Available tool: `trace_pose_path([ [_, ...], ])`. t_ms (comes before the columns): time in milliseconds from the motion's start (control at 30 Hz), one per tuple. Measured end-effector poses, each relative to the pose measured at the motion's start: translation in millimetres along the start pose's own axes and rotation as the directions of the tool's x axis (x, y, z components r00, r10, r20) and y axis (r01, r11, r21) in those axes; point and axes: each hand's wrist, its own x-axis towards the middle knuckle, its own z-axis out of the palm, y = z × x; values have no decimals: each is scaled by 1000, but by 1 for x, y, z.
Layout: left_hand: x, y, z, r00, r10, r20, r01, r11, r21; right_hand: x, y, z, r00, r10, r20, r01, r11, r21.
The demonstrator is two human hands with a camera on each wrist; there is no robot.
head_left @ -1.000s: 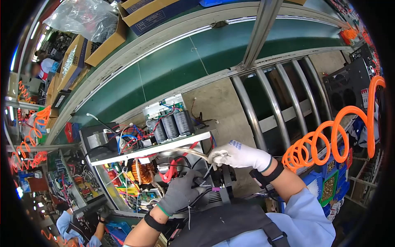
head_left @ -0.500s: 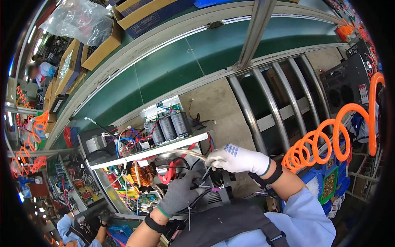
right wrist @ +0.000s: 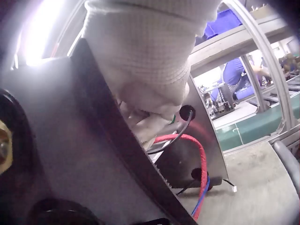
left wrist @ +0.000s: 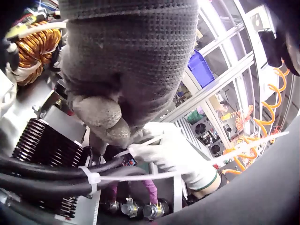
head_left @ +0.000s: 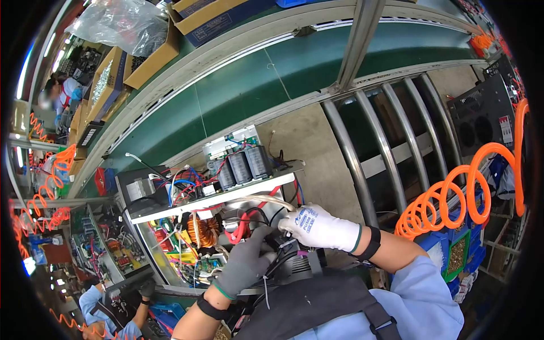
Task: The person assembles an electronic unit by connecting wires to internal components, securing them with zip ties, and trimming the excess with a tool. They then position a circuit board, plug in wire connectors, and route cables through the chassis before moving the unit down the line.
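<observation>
Black cables (left wrist: 61,187) lengthwise toward the right hand (head_left: 323,228), left hand (head_left: 246,265) alongside, each grip's hold unclear.

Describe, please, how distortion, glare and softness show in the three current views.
Head: fisheye bends the long green flat surface, with black corners. Left wrist: the grey-gloved left hand looks dark, the white-gloved right hand washed out. Right wrist: white glare at upper left; the large black panel looks soft.
</observation>
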Motion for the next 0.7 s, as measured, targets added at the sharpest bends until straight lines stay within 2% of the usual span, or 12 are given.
trace_pose_path([
  [67,3,1,7,999,38,-8,-38,999,-1,-1,0,1,998,46,-34,-43,995,87],
  [133,9,5,11,992,-85,95,91,994,-58,-2,0,1,997,50,-53,-45,995,94],
  [167,11,3,12,992,-81,96,87,995,-54,-3,0,1,996,54,-71,-47,994,100],
  [233,14,-8,14,979,-147,141,190,907,-375,-4,0,3,994,75,-75,-66,991,118],
  [267,16,-15,19,979,-145,142,188,910,-369,-3,1,5,993,91,-73,-80,987,137],
  [333,18,-21,23,998,-41,57,66,833,-549,-4,3,6,993,87,-77,-74,986,151],
  [367,16,-16,20,998,-41,57,66,835,-546,-4,1,4,994,103,-36,-97,985,142],
  [433,7,0,12,971,-205,120,232,719,-655,-4,0,2,993,120,6,-120,984,134],
  [533,2,3,9,960,-249,131,268,669,-693,-4,0,1,988,144,47,-150,976,156],
  [700,0,7,8,953,-272,137,281,609,-742,-5,1,4,988,154,14,-154,968,197],
])
